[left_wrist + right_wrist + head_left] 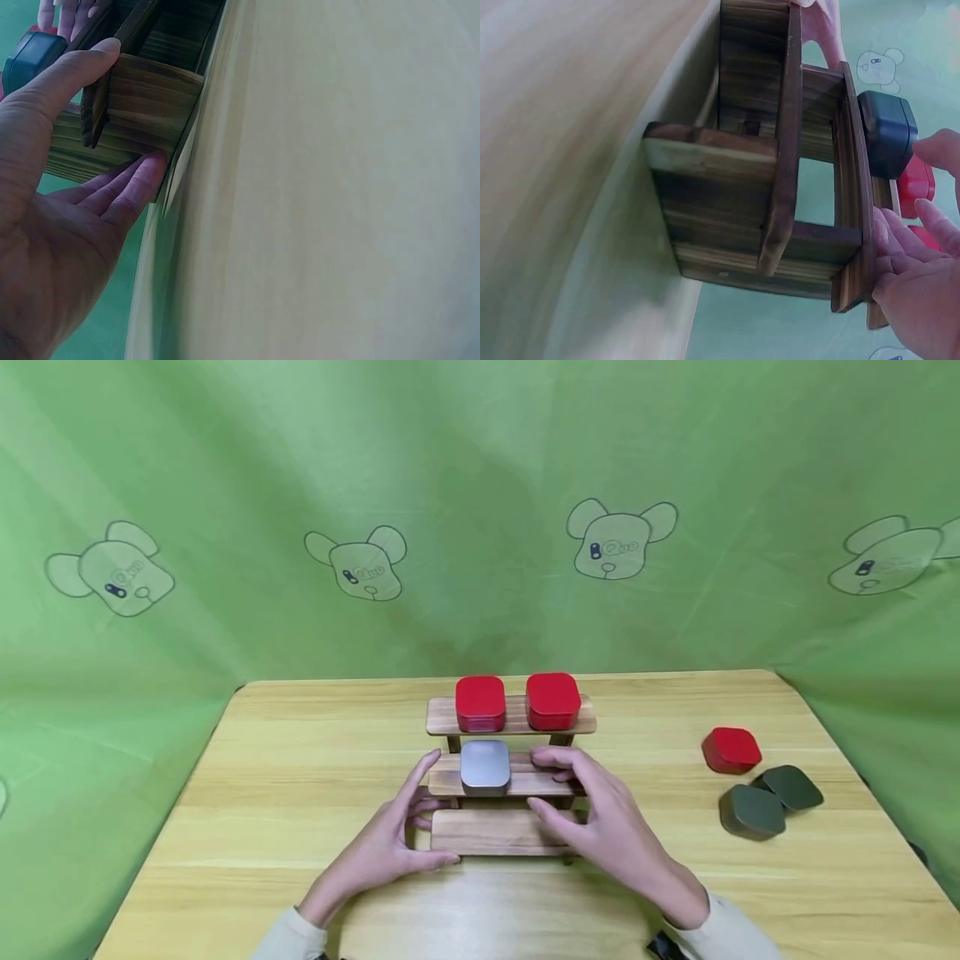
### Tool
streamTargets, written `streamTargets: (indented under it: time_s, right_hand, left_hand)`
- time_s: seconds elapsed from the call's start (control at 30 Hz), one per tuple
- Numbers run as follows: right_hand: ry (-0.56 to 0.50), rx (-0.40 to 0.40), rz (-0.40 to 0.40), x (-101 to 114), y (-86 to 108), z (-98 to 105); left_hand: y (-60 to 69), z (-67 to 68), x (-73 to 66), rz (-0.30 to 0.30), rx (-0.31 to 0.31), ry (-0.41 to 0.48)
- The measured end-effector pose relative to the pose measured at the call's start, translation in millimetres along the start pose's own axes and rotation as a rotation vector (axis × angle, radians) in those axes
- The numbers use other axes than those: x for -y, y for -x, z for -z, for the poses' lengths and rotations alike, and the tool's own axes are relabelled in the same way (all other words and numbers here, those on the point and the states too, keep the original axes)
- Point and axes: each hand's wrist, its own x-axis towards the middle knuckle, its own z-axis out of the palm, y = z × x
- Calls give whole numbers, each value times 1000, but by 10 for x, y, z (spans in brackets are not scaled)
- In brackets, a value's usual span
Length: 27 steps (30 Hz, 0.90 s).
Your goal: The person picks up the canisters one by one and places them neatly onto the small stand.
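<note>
Three-step stand [522, 787], brown wood, streaked grain.
Upright on the counter [300, 777], steps roughly parallel to its far edge, about midway between left and right edges. Top step: two red boxes [480, 700], set apart. Middle step: one dark box [485, 767], left of centre, corners rounded.

The rack [487, 833] was grained brown — its topmost boxes [480, 700] red, the cloth [480, 443] behind it green with outlined animal heads [367, 560].

Animal-head logos [363, 566], on green cloth [480, 443], lettering [615, 549] too small to read
</note>
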Motion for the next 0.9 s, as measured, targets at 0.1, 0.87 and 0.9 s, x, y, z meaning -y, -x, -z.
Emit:
streamTargets:
  time_s: [0.1,0.87,0.9]
  right_hand:
    - [-4,-20,14,-30,53,42]
    - [8,-231,90,-332,367,428]
    - [16,-237,80,-344,388,451]
  left_hand:
    - [1,0,6,0,3,3]
    - [-13,14,3,33,-1,-12]
    - [-12,14,0,34,-1,-13]
